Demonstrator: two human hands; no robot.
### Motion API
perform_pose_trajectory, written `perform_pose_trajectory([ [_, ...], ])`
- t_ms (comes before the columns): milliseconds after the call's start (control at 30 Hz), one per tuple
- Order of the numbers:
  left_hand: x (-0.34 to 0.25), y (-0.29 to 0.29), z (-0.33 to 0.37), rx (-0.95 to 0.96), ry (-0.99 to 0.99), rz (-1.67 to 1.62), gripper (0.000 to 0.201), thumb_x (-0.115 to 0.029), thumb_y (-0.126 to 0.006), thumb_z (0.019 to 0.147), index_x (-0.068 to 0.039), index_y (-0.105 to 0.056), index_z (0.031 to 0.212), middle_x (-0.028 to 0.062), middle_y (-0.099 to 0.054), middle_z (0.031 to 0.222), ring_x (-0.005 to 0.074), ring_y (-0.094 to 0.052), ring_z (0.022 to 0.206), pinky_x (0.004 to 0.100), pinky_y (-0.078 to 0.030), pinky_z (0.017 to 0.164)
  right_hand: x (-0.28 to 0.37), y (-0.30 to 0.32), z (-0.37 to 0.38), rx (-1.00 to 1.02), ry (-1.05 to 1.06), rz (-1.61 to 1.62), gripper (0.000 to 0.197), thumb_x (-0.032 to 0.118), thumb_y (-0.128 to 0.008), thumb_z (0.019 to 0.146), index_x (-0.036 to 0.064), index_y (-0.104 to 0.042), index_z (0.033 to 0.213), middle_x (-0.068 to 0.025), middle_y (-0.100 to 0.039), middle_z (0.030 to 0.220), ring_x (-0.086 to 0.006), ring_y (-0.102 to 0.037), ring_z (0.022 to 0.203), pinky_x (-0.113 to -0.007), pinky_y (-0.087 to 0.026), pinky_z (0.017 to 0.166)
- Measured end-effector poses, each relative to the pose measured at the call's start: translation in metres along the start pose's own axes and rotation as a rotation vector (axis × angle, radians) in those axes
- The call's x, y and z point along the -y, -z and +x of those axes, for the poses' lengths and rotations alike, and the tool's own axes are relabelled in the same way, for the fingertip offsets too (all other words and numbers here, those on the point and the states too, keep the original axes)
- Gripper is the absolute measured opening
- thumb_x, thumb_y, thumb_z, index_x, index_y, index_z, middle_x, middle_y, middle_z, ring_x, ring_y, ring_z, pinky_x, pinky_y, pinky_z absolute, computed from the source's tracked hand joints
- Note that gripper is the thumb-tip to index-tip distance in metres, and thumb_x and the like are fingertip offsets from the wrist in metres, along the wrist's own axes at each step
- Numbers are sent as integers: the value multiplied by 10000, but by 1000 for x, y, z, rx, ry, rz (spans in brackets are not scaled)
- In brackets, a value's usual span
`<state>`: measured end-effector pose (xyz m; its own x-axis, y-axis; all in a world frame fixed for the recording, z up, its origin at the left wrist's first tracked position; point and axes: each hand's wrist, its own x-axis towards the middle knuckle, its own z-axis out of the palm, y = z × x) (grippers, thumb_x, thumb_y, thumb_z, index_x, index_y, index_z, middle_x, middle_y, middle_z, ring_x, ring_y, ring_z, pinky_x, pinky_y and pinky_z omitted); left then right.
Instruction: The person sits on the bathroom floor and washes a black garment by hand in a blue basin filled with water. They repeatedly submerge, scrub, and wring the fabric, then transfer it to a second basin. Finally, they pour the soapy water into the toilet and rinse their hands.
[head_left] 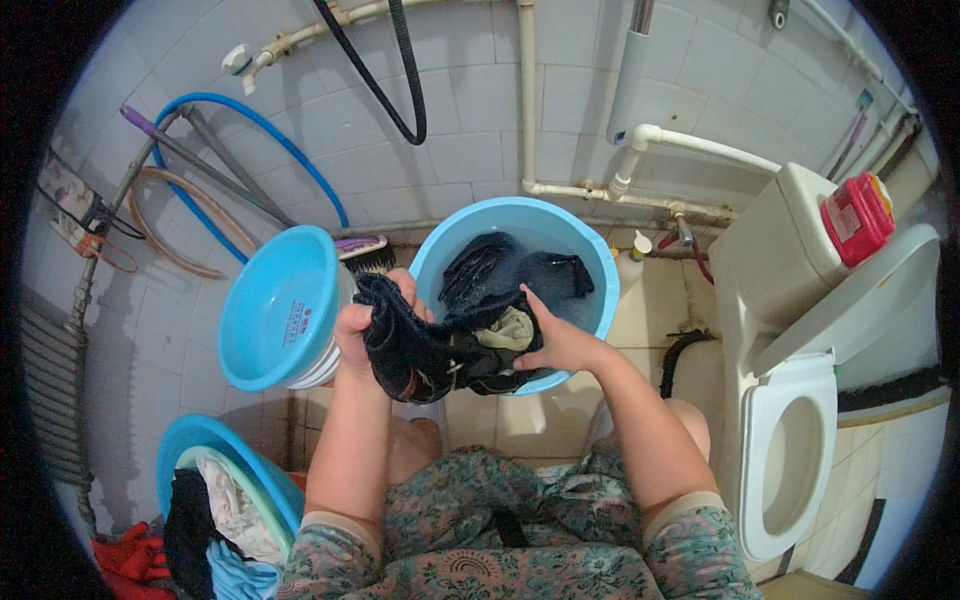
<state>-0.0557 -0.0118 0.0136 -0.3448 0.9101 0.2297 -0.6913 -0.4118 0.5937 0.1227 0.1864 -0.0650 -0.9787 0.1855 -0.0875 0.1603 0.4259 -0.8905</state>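
Head: dark garment point(430, 345) (both hands)

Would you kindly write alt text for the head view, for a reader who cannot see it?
Both hands, left hand and right hand, grip a wet dark garment over a blue basin of water and dark clothes. An empty blue basin leans at left; a toilet stands at right.

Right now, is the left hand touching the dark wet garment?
Touching. The head view shows the left hand closed around one end of the dark garment, its fingers wrapped into the cloth; the right hand grips the other end.
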Motion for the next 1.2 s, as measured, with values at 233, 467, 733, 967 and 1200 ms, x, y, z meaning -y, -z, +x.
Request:
perform_pose_trajectory([
  [233, 0, -2, 15, -622, -168, 294, 425, -251, -598, 856, 7, -480, 1172, 127, -584, 1117, 258, -571, 1027, 399, -465, 898, -1, 14, 12, -599, -106, 416, 310, 109, -701, 746, -5, -602, 1017, -103, -665, 915, -165, -619, 824, -284, -481, 737],
  [467, 109, 23, 19, -99, 13, 1450, 1257, -308, -828, 582, -1, 61, 1417, 279, -171, 1432, 385, -233, 1325, 475, -181, 1076, 19, -4, 10, -515, -189, 609, 283, 72, -588, 761, -13, -583, 1031, -109, -641, 919, -188, -592, 831, -305, -457, 749],
  [733, 157, 62, 36, -238, 77, 1625, 1067, -189, -791, 601, -153, -133, 1440, 243, -381, 1353, 440, -536, 1015, 519, -368, 925, 25, -13, -8, -206, -224, -416, 540, 391, -635, 743, -20, -525, 1075, -203, -575, 1043, -357, -545, 1014, -475, -364, 948],
  [967, 186, 76, 76, -230, 583, 1983, 959, -310, -733, 673, -260, -151, 1434, 193, -361, 1371, 416, -506, 1113, 676, -315, 896, -8, 0, -24, -222, -145, -724, 430, 359, -594, 791, 7, -571, 1037, -147, -606, 1000, -299, -554, 1022, -497, -327, 978],
  [1200, 212, 134, 96, -225, 632, 2070, 819, -270, -710, 692, -196, -282, 1386, 183, -422, 1319, 370, -456, 1187, 454, -407, 956, 7, 29, -36, -178, -192, -620, 456, 348, -542, 851, 49, -525, 1195, -140, -566, 1182, -276, -503, 1145, -463, -295, 1033],
])
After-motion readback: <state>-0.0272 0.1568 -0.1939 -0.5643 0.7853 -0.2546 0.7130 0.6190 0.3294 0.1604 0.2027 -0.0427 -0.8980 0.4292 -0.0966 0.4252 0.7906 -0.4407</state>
